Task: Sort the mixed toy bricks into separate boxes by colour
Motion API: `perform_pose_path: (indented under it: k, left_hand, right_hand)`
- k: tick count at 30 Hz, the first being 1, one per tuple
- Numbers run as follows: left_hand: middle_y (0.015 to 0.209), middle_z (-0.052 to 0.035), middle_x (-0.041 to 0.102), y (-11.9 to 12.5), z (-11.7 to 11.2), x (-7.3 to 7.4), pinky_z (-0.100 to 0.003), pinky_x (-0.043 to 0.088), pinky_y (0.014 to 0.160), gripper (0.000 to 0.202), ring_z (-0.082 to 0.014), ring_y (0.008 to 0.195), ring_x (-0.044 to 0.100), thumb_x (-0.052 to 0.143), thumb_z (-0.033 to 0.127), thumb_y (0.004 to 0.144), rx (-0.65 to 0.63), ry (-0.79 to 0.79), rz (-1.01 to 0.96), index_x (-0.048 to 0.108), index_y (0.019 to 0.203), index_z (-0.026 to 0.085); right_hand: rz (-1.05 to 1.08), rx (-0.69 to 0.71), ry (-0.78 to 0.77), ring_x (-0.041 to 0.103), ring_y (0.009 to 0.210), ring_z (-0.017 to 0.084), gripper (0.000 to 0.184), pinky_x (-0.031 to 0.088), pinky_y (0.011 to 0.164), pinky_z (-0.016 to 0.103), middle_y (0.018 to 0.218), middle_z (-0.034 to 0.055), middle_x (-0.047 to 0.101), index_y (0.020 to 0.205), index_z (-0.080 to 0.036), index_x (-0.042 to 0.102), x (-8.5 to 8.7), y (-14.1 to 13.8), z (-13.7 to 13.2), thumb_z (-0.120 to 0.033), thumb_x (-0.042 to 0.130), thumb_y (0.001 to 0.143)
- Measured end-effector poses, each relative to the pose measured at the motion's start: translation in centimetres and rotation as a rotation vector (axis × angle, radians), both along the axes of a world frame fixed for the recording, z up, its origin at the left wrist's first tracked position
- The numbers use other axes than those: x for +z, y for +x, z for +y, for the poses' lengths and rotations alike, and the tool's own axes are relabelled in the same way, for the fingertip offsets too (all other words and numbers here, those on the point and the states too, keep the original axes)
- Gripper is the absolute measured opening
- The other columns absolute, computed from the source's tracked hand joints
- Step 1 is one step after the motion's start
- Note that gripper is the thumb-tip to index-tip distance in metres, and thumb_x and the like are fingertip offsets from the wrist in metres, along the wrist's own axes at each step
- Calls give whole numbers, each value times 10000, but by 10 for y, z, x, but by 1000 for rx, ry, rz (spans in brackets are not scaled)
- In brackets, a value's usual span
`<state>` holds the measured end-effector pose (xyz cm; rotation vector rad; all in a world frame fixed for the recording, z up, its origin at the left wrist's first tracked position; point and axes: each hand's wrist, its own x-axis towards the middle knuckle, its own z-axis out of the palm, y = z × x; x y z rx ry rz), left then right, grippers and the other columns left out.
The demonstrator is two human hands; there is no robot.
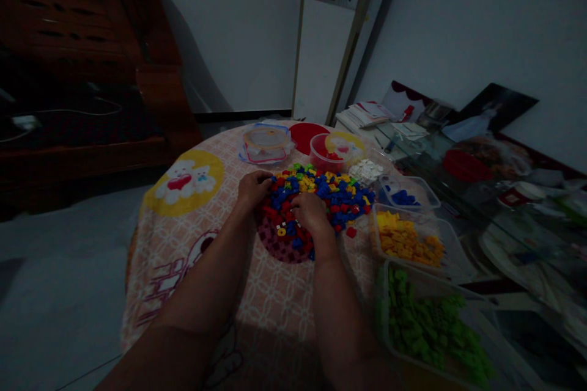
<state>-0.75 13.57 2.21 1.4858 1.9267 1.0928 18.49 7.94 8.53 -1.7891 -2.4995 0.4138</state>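
Observation:
A loose heap of small plastic building blocks (339, 195), in blue, red, yellow and green, lies on the round table. At the heap's left edge is my left hand (254, 189), its fingers curled towards the blocks. My right hand (312, 212) reaches over the middle of the heap, fingers bent together and pointing left among the pieces. Both hands look closed; whatever sits between their fingertips is too small and dark to make out. A few red and blue pieces lie scattered around the near edge.
On the right stand clear boxes of green blocks (431, 324), yellow blocks (406, 238) and blue blocks (403, 197). White blocks (365, 171) and a round tub (326, 162) with red pieces sit behind. A lidded container (266, 142) is at the back. A cluttered glass table adjoins the right side.

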Motion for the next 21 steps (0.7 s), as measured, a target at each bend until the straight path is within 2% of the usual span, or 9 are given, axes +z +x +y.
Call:
perform_pose_path:
  k: [4, 9, 14, 17, 21]
  left_hand:
    - [1058, -66, 810, 0, 0, 0, -321, 553, 908, 314, -237, 945, 741, 644, 271, 805, 1, 5, 11, 822, 1055, 206]
    - [1068, -66, 810, 0, -2, 2, -316, 549, 919, 325, -237, 965, 741, 640, 262, 808, -6, 10, 24, 821, 1071, 203]
    - [1067, -71, 809, 0, 0, 0, -306, 553, 892, 331, -229, 948, 741, 635, 272, 813, -15, -7, 6, 814, 1082, 200]
    - [1065, -77, 808, -1, 1, -3, -302, 554, 877, 331, -228, 943, 740, 635, 279, 819, -19, -2, -8, 811, 1087, 195]
    - [1045, -66, 810, -1, 0, -2, -297, 553, 871, 323, -223, 940, 737, 635, 280, 819, -20, 1, -23, 809, 1078, 197]
  right_hand:
    - [11, -5, -5, 714, 1156, 236, 217, 527, 920, 303, 1118, 90, 800, 991, -249, 823, 0, 2, 1, -214, 616, 934]
    - [38, 7, -15, 708, 1174, 230, 167, 526, 930, 304, 1125, 57, 801, 978, -283, 814, -2, 3, 1, -263, 657, 925]
    - [107, -51, -24, 733, 1080, 232, 149, 537, 887, 302, 1055, 80, 805, 897, -234, 788, -6, 1, 4, -207, 644, 867]
    - [327, -105, -11, 746, 933, 215, 83, 548, 842, 288, 902, 76, 798, 787, -201, 731, -11, 6, 10, -183, 651, 802]
    - [842, -242, -65, 728, 680, 198, 39, 580, 681, 281, 627, 8, 706, 676, -209, 626, -18, 19, 20, -199, 637, 712]
